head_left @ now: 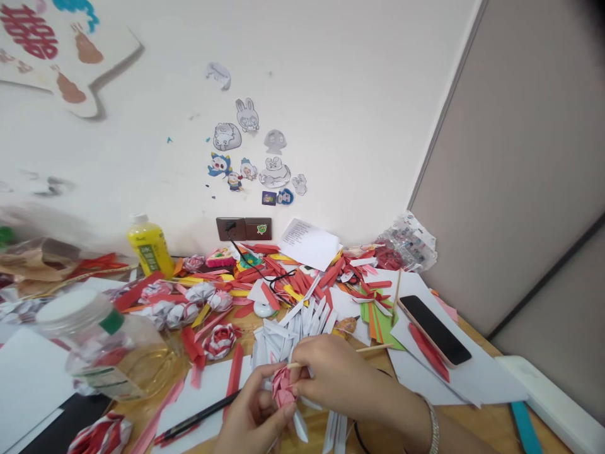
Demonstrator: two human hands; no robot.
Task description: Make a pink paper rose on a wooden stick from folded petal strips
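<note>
Between my hands is a small pink folded-paper flower (pixel 282 386). My left hand (pixel 258 410) grips it from the left and below, thumb and fingers around its side. My right hand (pixel 326 372) is closed on a thin wooden stick (pixel 375 347), whose one end reaches the top of the flower and whose other end sticks out to the right past the wrist. Its fingertips press close to the flower's right side. White folded paper strips (pixel 302 321) lie just beyond and under my hands. A black pen (pixel 198 416) rests on white paper by my left hand.
Red, yellow and white paper strips cover the table's back. A clear jar (pixel 118 353) stands at left, a yellow drink bottle (pixel 150 247) behind it. Striped paper roses (pixel 220 342) lie nearby. At right, a phone (pixel 435 329) rests on white sheets. A power cord (pixel 246 255) hangs from the wall socket.
</note>
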